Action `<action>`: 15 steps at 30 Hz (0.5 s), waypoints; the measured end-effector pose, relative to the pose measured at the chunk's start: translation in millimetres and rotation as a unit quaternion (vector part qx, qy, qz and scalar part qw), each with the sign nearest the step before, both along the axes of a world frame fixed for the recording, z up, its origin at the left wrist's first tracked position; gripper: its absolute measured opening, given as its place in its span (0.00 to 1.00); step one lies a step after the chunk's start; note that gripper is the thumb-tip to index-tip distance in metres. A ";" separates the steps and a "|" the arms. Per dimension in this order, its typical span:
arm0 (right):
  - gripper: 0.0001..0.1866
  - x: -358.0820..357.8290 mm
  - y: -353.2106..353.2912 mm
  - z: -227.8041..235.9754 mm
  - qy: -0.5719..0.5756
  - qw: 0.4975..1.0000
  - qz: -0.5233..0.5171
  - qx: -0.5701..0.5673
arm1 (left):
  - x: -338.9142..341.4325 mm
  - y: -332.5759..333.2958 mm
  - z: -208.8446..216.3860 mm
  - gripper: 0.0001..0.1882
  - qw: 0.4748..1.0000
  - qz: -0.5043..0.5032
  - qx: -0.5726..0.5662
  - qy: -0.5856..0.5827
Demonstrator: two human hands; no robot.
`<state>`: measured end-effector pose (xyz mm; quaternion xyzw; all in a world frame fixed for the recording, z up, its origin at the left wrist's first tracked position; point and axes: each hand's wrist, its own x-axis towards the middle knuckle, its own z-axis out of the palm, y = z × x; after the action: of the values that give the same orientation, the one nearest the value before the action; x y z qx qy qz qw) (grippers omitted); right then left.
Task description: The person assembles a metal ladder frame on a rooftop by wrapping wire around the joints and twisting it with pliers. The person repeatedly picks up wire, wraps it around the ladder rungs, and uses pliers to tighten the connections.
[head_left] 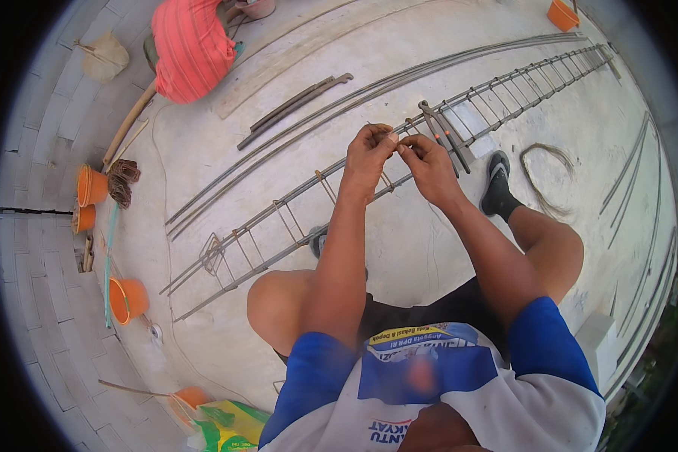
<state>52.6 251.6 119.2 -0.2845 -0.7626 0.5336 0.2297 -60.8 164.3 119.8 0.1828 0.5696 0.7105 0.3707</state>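
Observation:
My left hand [370, 154] and my right hand [432, 167] meet above a long rebar cage [285, 202]. Both are closed in a pinch, fingertips nearly touching, on what looks like a thin piece of wire, mostly hidden by the fingers. Steel stirrups cross the cage's long bars along its length. Just beyond my right hand, pincers [438, 129] with orange on their handles lie across the cage. Under the cage there is a pale block [471, 120]. To the right of my foot, a loose coil of thin wire [548, 179] rests on the floor.
Long loose bars [279, 139] run beyond the cage, near shorter steel pieces [294, 109]. A person in a red striped top [192, 49] crouches at the far left. Orange buckets [128, 299] stand along the block wall [49, 301]. More thin rods [629, 177] lie at right.

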 end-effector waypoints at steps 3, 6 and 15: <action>0.12 -3.9 -7.4 41.4 -0.006 0.999 0.007 0.040 | -11.2 -7.3 46.1 0.21 0.995 0.042 -0.028 0.085; 0.12 -1.7 -14.8 79.6 0.015 0.999 0.031 0.027 | -23.6 -25.6 87.8 0.17 0.981 0.035 -0.035 0.185; 0.11 22.3 -10.0 143.5 0.056 0.966 0.135 0.215 | -19.5 -77.3 199.0 0.15 0.830 -0.228 -0.268 0.432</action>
<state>74.9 241.6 262.7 -0.0921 -0.8767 0.3980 0.2537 -80.4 87.0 318.9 0.4898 0.7816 0.2737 0.2728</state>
